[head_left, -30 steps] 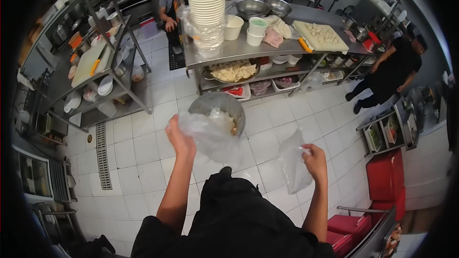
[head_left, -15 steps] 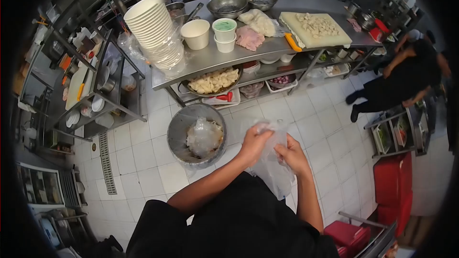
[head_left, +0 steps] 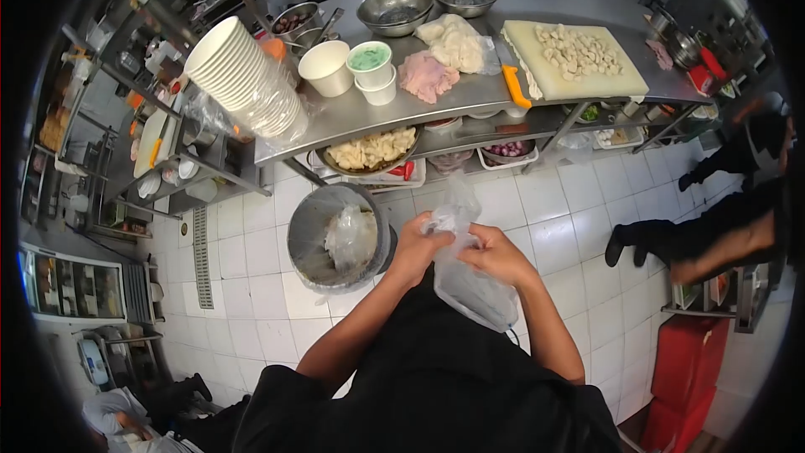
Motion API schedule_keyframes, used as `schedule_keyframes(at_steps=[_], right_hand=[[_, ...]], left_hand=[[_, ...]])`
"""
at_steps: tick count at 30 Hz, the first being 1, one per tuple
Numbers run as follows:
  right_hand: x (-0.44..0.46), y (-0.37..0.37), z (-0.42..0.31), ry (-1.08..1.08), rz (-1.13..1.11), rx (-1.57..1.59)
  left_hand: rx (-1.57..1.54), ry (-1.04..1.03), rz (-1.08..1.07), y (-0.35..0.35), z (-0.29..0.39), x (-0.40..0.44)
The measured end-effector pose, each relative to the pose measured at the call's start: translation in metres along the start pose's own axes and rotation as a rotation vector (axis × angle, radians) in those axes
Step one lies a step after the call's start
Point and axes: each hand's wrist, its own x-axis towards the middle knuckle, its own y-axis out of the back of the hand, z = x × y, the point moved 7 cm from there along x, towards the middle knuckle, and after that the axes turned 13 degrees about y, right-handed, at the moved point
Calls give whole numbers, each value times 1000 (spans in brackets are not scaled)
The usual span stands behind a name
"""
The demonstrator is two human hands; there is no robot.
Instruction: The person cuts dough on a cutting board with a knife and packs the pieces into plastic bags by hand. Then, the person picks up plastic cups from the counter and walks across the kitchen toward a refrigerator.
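Both my hands grip a clear plastic bag (head_left: 475,289) in front of my body. My left hand (head_left: 418,245) is closed around the bag's gathered upper part. On its other side, my right hand (head_left: 495,253) pinches the plastic close to the left thumb. The bag's loose top sticks up above my fingers, and its wider body hangs down to the right. Left of my hands, a grey bin (head_left: 303,245) stands on the floor with crumpled clear plastic (head_left: 351,236) inside.
Ahead, a steel table (head_left: 335,124) holds stacked tubs (head_left: 243,71), steel bowls (head_left: 395,5), raw meat (head_left: 428,77) and a cutting board (head_left: 518,38) with chopped pieces and an orange-handled knife (head_left: 515,85). A person (head_left: 713,231) walks at the right. Another person (head_left: 117,411) is at lower left.
My hands have moved slightly left and closer together on the bag, whose top now stands up above them. The person at the right has come nearer, and the view has shifted.
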Motion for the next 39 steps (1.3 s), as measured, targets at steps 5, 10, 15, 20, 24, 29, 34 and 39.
schedule_keyframes(at_steps=[5, 10, 15, 20, 24, 29, 34, 39], right_hand=[[-2, 70, -5, -30, 174, -58], [-49, 171, 19, -79, 733, -208], [-83, 226, 14, 23, 972, -194], [-53, 275, 14, 52, 984, -148], [-4, 309, 25, 9, 840, -187], [69, 326, 26, 4, 540, -266], [122, 315, 27, -21, 280, -352], [157, 301, 43, 84, 86, -526]], left_hand=[[26, -56, 99, 16, 24, 47], [22, -13, 73, 8, 45, 86], [101, -53, 39, -6, 61, 100], [94, -160, 113, -15, 76, 124], [2, -182, 220, -5, 85, 135], [-295, -271, 606, 38, 91, 111], [-515, -549, 1057, 85, 108, 48], [-539, -662, 1090, 127, 142, 60]])
